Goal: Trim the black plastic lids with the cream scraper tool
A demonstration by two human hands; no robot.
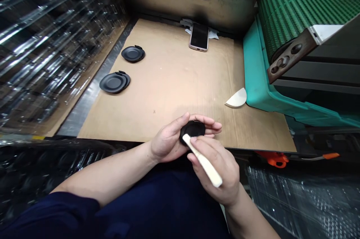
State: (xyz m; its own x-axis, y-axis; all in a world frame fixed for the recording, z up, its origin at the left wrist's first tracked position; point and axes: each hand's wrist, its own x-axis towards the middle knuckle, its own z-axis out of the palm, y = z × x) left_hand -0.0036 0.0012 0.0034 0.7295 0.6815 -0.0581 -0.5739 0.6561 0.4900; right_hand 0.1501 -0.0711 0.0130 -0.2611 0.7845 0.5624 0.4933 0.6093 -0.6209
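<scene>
— Where was the black disc (193, 129) at that moment?

— It sat in the left hand (171, 141), over the near edge of the worktop (174, 89), just above the person's lap. The fingers were curled half closed around its far rim and the thumb lay along its left side, so the hand cupped it without being clenched. Its flat face was turned up toward the camera and tipped slightly toward the right hand.

— And the right hand (218, 169)?

— It was closed around a cream-coloured tool (201, 160), a slim stick. The long axis of that stick ran from lower right, where its butt end stuck out past the knuckles, up and to the left, where its tip met the near edge of the disc. So the disc lay up and left of the right hand, touching the tool's tip, and the two hands were nearly touching each other.

— Did the disc have a direction of its own?

— Hardly; it looked round, so I could not name a long axis. Whether it had a tab like the others was hidden by the fingers.

— Which others?

— Two black lids lay well apart from the hands on the left of the worktop, a nearer lid (114, 82) and a farther lid (133, 53), each with a small tab on its far rim. A phone (199, 36) lay face up at the back, and a white half-round piece (236, 98) lay beside the teal machine base (258, 81) on the right.
</scene>
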